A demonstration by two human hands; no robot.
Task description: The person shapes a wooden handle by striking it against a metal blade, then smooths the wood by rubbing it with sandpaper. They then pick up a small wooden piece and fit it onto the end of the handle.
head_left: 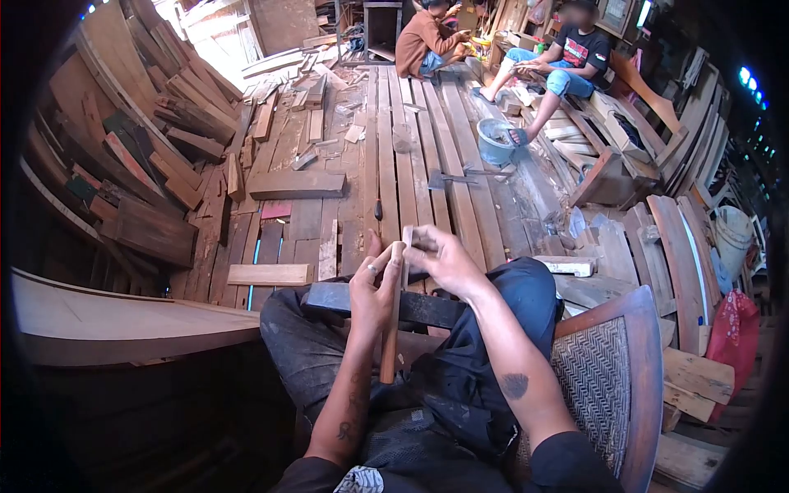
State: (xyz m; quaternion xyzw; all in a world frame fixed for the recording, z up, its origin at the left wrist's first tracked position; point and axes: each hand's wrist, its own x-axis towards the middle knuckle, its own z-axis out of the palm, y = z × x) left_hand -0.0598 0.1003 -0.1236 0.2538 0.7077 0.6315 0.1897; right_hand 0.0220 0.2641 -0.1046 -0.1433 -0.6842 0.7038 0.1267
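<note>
My left hand [374, 287] is closed round a narrow wooden piece [389, 353], which stands up over my lap and points away from me. Its rounded far end shows above my fingers. Close on the right, my right hand [440, 259] pinches a small flat pale strip [408, 237] against or right beside that far end; whether they touch is hard to tell. Beneath both hands a dark block [427, 310] lies across my legs.
Planks cover the floor, with an axe-like tool [440, 179], a thick beam [297, 185] and a dark-handled tool [378, 209] on it. A bucket [496, 144] stands near two seated people [431, 41]. Wood is stacked on both sides; a woven chair [588, 386] is at right.
</note>
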